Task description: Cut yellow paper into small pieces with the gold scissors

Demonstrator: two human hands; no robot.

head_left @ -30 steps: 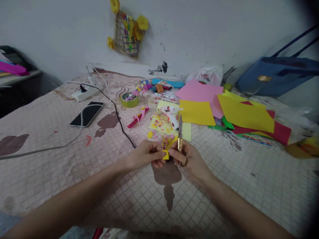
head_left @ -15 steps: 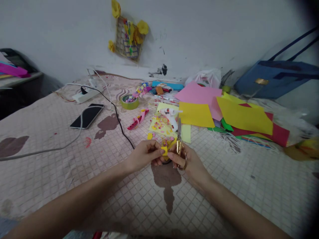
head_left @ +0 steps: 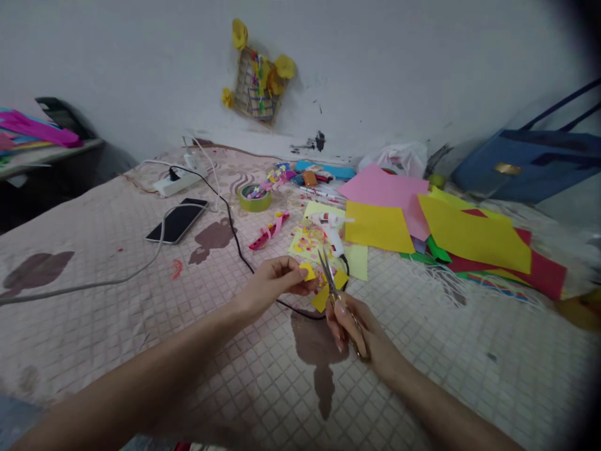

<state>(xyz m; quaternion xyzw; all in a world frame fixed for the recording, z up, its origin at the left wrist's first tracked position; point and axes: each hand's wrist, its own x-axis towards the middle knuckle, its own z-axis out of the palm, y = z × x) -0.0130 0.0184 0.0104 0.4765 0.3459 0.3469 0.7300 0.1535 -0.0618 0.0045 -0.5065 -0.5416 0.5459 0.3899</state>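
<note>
Between thumb and fingers, my left hand (head_left: 282,275) pinches a small yellow paper piece (head_left: 307,271). My right hand (head_left: 350,322) is closed around the gold handles of a pair of scissors (head_left: 330,279). The blades stand slightly apart and point up and away, just right of the small piece, without visibly touching it. Beneath the scissors lies a larger yellow paper scrap (head_left: 322,299), partly covered by them. Small pink and yellow paper bits (head_left: 305,241) are scattered over a pale yellow sheet (head_left: 359,260) beyond my hands. A white glue gun (head_left: 332,228) rests on that sheet.
Coloured paper sheets (head_left: 474,228) and white string (head_left: 441,282) lie at right, near a blue bag (head_left: 530,163). A phone (head_left: 178,220), a power strip (head_left: 178,181) and a tape roll (head_left: 254,199) are at left. A black cord (head_left: 237,238) runs close to my left hand.
My right hand has drawn back from the small yellow piece and turned the scissors into a cutting grip, blades now parted and tilted left. My left hand keeps its pinch. The view has shifted slightly.
</note>
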